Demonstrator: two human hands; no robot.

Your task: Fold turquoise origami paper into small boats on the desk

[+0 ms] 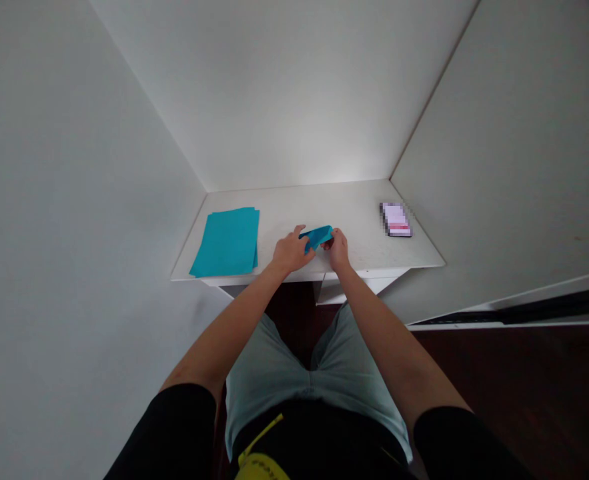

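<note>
Head view: one folded blue paper (pixel 319 236), between both hands over white desk (pixel 319 200), contact with desktop unclear; left hand (pixel 290 252), fingers clamped on its left end; right hand (pixel 339 249), fingers pinching its right end; blue sheets (pixel 228 241), stacked left; phone (pixel 397 220), right.

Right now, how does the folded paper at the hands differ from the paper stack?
- Size: the folded paper is small and narrow; the paper stack is much broader.
- Shape: the folded paper is bent over; the paper stack lies flat.
- Contact: the right hand and left hand touch the folded paper; neither touches the paper stack.
Shared: both are blue.
</note>
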